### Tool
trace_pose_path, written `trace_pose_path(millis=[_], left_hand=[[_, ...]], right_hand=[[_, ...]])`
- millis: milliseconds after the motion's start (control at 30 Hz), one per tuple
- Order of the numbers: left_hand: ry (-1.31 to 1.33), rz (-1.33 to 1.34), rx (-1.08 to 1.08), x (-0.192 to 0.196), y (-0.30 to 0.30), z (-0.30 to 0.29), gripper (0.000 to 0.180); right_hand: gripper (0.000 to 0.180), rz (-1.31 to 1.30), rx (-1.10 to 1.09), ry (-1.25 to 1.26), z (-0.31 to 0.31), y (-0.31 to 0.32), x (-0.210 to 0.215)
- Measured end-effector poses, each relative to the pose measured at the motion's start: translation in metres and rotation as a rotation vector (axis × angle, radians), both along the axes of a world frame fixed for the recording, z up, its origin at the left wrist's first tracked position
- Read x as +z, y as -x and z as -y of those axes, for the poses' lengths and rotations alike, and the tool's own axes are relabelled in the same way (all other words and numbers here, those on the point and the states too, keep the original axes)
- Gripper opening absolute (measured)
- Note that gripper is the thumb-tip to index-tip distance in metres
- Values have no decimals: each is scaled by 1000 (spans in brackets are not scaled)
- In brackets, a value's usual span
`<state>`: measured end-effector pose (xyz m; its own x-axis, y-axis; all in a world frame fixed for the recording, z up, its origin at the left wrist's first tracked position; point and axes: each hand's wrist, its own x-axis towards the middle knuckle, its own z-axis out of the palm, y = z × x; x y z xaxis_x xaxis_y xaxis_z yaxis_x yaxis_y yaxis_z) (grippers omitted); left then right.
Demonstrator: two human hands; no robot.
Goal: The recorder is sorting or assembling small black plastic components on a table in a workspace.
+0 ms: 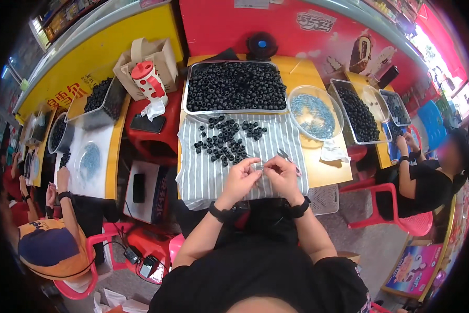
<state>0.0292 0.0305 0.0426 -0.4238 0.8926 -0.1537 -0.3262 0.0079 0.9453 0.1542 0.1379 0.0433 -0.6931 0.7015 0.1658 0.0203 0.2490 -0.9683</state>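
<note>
Both hands are at the near side of the striped cloth [203,182], fingertips almost meeting. Left hand [241,178]: thumb and index curled in, small gap at most. Right hand [282,175]: fingers bunched in a pinch. Can't tell what either holds; anything there is too small to make out. Step in hand, my read: fine two-handed fingertip work on one small piece. Next move calls for steady wrists and a light pinch. A grey pointed tool [283,155] lies just beyond the right hand.

Further out: loose black beads [225,140] scattered on the cloth, within easy reach. Beyond the cloth, a clear tray [234,111] full of more; to its right, a round tub [318,140] of small bluish bits [318,117]. Black fan [262,44] at the back.
</note>
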Motion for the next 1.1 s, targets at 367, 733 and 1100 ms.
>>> trace_pose_path(millis=[367,733,1100], left_hand=[[-99,-628,46,-15,0,-4,12],[129,-12,-239,-1,21,-5,9],[280,192,-221,3,26,-11,15]], right_hand=[[4,-40,87,436,-3,-2,1],[10,-32,180,-372,-5,-1,18],[9,-56,111,-354,-7,-3,11]])
